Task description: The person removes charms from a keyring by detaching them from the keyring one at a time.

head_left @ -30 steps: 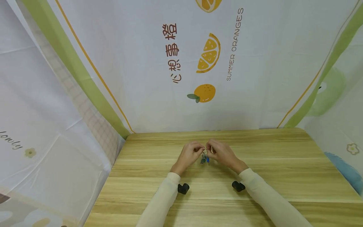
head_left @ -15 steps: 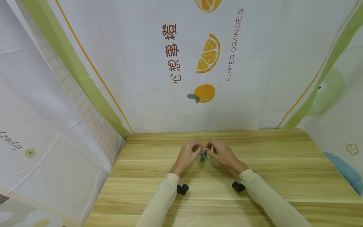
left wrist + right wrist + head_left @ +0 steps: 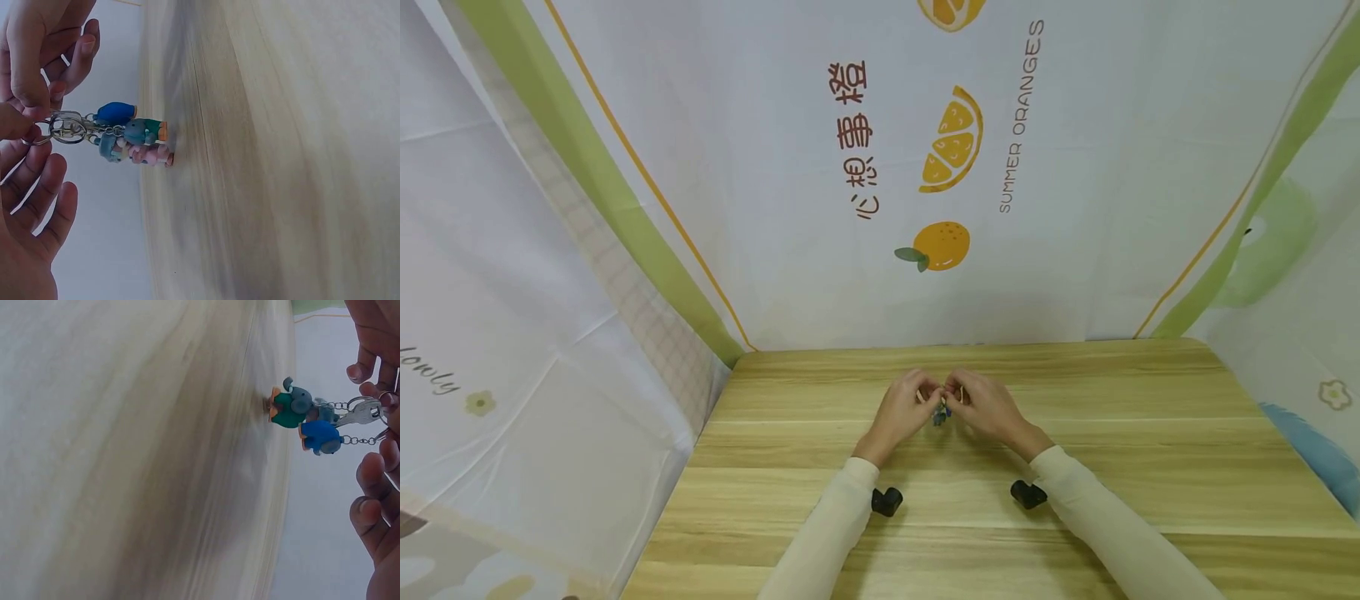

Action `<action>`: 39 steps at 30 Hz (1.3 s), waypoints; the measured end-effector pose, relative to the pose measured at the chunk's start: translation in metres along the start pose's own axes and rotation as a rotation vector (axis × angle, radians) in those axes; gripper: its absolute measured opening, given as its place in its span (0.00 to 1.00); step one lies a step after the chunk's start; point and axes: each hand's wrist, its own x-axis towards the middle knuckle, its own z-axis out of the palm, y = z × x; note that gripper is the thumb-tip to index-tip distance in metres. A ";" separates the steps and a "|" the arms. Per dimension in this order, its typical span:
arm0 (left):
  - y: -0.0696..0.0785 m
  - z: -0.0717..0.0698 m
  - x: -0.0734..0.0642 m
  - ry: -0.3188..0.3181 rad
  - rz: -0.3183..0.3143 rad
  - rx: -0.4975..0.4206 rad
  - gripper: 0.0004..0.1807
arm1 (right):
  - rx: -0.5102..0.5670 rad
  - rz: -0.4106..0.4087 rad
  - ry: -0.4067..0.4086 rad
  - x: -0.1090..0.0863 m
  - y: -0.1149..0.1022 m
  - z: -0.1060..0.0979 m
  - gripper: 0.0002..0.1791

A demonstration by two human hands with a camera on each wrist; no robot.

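Note:
My left hand (image 3: 902, 410) and right hand (image 3: 987, 407) meet above the table, thumbs and forefingers pinching linked metal key rings (image 3: 70, 128). A silver key (image 3: 362, 413) hangs among the rings. Small elephant-like charms dangle from short chains: a blue one (image 3: 320, 436), a green one (image 3: 290, 409) and a pink one (image 3: 150, 154). In the left wrist view the left hand (image 3: 31, 215) is lower and the right hand (image 3: 47, 50) higher. Fingertips cover part of the rings, so the exact joint between them is hidden.
The wooden table (image 3: 947, 533) runs back to a white cloth wall (image 3: 790, 275) printed with oranges. Cloth hangs at both sides too. A black device (image 3: 887, 502) sits by the left sleeve, another black device (image 3: 1028, 495) by the right.
Both hands stay near the same place. The charms swing and shift slightly between them, and the fingers have adjusted their pinch on the rings.

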 end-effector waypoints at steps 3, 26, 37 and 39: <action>0.000 0.001 0.000 0.009 0.000 0.024 0.04 | 0.014 -0.008 0.002 0.000 -0.001 -0.001 0.05; -0.004 -0.003 -0.002 0.067 -0.017 0.043 0.04 | 0.075 -0.015 0.022 -0.004 0.001 -0.001 0.04; -0.003 -0.003 -0.002 0.086 0.008 0.030 0.04 | 0.074 0.046 0.021 0.001 -0.004 -0.002 0.03; -0.002 -0.002 -0.001 0.081 0.020 0.034 0.04 | 0.079 0.046 0.023 0.001 -0.004 -0.002 0.03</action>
